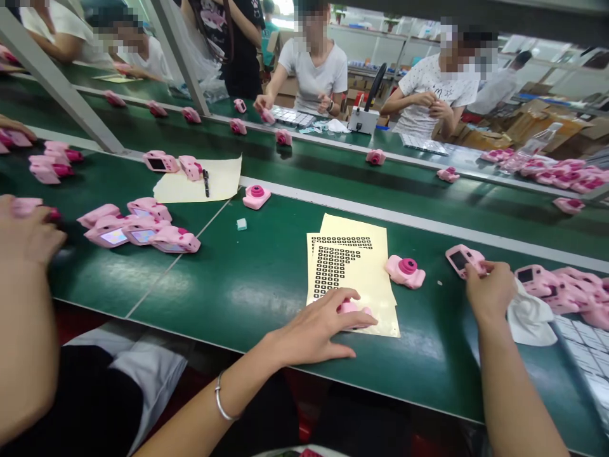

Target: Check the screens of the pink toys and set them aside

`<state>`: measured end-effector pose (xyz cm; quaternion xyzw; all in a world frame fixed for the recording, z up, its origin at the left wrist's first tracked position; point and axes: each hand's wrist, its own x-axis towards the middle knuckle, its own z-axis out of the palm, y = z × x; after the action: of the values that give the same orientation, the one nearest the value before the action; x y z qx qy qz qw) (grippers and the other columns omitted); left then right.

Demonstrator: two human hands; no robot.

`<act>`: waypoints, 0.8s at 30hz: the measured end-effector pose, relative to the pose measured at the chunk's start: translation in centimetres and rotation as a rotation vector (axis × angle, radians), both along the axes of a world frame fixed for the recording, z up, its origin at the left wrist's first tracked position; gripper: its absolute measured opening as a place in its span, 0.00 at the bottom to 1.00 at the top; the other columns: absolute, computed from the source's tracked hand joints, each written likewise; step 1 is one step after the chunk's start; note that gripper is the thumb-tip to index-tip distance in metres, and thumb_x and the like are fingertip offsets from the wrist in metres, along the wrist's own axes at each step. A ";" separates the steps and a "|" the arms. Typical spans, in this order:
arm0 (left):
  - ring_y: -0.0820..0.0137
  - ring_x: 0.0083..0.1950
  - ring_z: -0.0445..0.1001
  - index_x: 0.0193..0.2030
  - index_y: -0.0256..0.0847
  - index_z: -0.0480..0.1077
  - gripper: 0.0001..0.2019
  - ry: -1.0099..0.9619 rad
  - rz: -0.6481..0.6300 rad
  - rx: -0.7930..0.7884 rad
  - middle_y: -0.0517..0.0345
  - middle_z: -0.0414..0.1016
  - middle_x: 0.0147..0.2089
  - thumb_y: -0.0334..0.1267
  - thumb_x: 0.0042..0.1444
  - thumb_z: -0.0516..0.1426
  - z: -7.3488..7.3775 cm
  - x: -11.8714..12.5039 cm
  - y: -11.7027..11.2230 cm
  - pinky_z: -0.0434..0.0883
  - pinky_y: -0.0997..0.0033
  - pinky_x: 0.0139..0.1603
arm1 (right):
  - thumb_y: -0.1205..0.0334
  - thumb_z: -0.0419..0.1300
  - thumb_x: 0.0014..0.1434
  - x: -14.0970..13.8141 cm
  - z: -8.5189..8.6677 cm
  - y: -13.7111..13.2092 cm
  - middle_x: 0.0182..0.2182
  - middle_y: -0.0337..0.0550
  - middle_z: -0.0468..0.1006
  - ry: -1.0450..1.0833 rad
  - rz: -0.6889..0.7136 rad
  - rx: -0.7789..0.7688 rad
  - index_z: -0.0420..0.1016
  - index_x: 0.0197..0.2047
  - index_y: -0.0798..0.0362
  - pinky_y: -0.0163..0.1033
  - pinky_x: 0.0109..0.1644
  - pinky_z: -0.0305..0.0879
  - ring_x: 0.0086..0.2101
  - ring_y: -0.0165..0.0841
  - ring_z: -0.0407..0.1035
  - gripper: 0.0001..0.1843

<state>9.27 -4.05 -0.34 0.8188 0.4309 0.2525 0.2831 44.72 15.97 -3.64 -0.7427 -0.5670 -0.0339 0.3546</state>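
My left hand, with a silver bangle at its wrist, reaches over a pink toy camera on the sticker sheets. Its fingers are spread and partly hide this camera; the thumb stretches out apart from it. In my right hand, a pink toy camera is pinched at one end, its dark screen facing me. Between the hands another pink toy camera, with a magenta lens ring, lies at the edge of the cream sticker sheets. Small black square labels fill part of the sheets.
A white cloth and several piled toy cameras lie at right. Left are toy cameras with lit screens, another person's arm and a pen. More cameras line the belt; people sit opposite.
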 end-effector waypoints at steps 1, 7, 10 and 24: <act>0.63 0.62 0.63 0.60 0.57 0.67 0.23 -0.003 -0.005 -0.018 0.52 0.60 0.62 0.40 0.56 0.60 -0.2 0.1 0.1 0.69 0.64 0.58 | 0.51 0.57 0.54 -0.3 0.1 -0.4 0.46 0.67 0.69 -0.036 -0.025 0.025 0.70 0.47 0.61 0.61 0.52 0.60 0.48 0.55 0.64 0.24; 0.67 0.55 0.69 0.54 0.48 0.72 0.23 -0.397 0.192 -0.286 0.53 0.69 0.54 0.37 0.49 0.65 0.0 -0.5 1.0 0.69 0.66 0.58 | 0.57 0.53 0.62 -11.6 2.8 -4.7 0.43 0.52 0.74 0.091 0.699 -0.005 0.74 0.44 0.55 0.44 0.45 0.67 0.41 0.38 0.69 0.14; 0.68 0.49 0.73 0.60 0.48 0.64 0.31 -0.776 0.376 -0.594 0.49 0.68 0.57 0.45 0.50 0.65 1.0 -1.4 1.0 0.74 0.66 0.50 | 0.60 0.54 0.62 -17.5 2.7 -5.6 0.39 0.47 0.77 0.183 0.982 -0.334 0.75 0.40 0.55 0.39 0.43 0.66 0.38 0.33 0.70 0.10; 0.63 0.44 0.75 0.47 0.63 0.66 0.33 -0.226 0.715 -0.369 0.72 0.75 0.46 0.64 0.31 0.64 1.1 -1.5 4.8 0.76 0.63 0.46 | 0.62 0.53 0.63 -21.8 4.1 -2.3 0.47 0.49 0.75 -0.204 0.918 -0.500 0.74 0.43 0.55 0.38 0.39 0.66 0.45 0.39 0.70 0.11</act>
<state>7.81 0.71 0.78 0.5204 0.6924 0.3417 0.3648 22.87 13.69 0.41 -0.4728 -0.8561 0.1891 0.0882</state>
